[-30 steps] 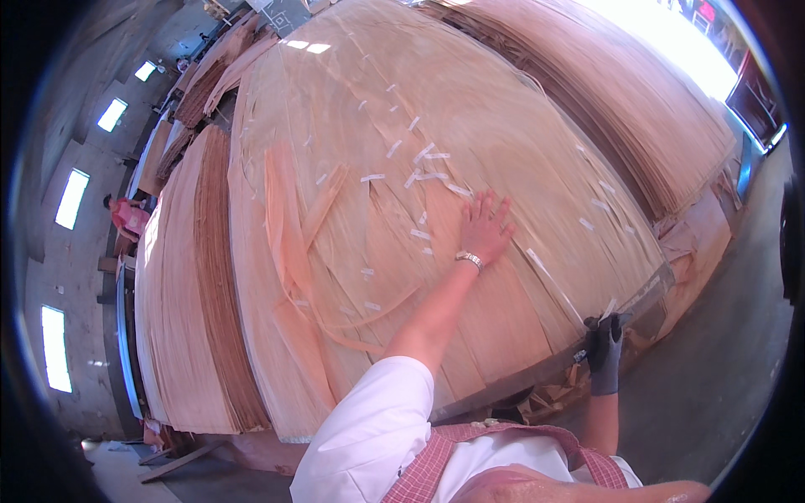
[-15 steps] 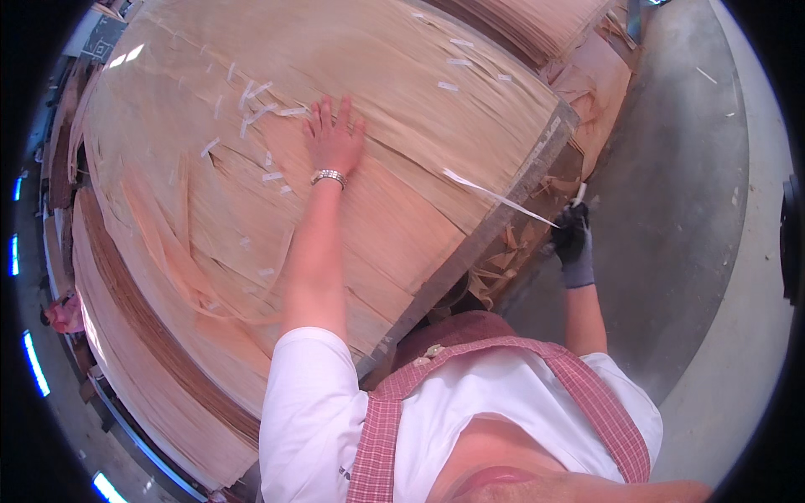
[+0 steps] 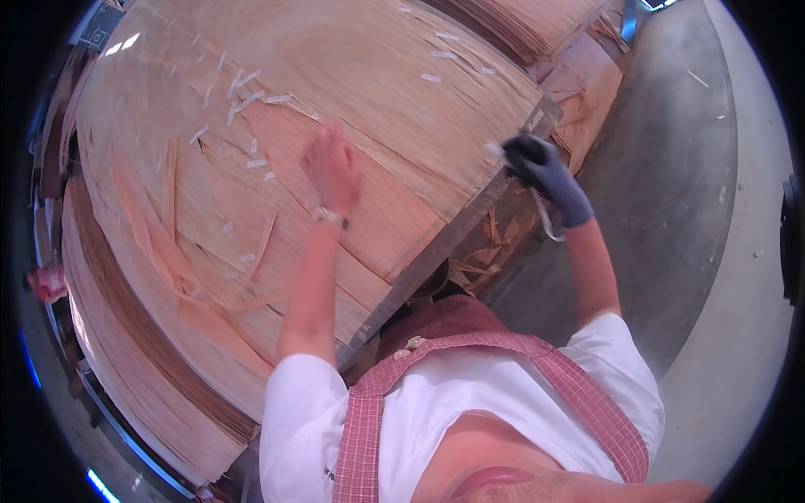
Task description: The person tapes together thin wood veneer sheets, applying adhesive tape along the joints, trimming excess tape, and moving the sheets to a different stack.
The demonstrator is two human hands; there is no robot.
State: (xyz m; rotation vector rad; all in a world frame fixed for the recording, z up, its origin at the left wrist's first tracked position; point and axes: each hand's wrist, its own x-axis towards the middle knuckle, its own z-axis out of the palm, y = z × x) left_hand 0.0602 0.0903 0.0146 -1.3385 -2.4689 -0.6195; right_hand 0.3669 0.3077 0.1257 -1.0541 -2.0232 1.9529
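My bare left hand (image 3: 333, 174), with a pale band at the wrist, is over the top sheet of a large stack of wood veneer (image 3: 277, 59). Motion smears its fingers, so their pose is unclear. A reddish veneer piece (image 3: 394, 226) lies under and beside it. At the stack's right edge, my right hand (image 3: 537, 168) wears a black and grey glove and is closed on a thin white strip (image 3: 549, 225). The strip dangles below the glove, and a small blurred white bit shows at the fingertips. Several short white tape pieces (image 3: 249, 101) stick to the veneer's cracks.
Loose veneer strips (image 3: 151, 226) lie on the stack's left part. Another veneer stack (image 3: 126, 352) stands at the left, and one more (image 3: 537, 21) at the far right. Torn veneer scraps (image 3: 486, 251) lie below the near edge. Grey floor (image 3: 654, 210) extends to the right.
My left hand was spread flat on the veneer and has drawn slightly nearer. My right hand moved up and left to the stack's edge; the white strip, stretched across the edge before, now hangs down.
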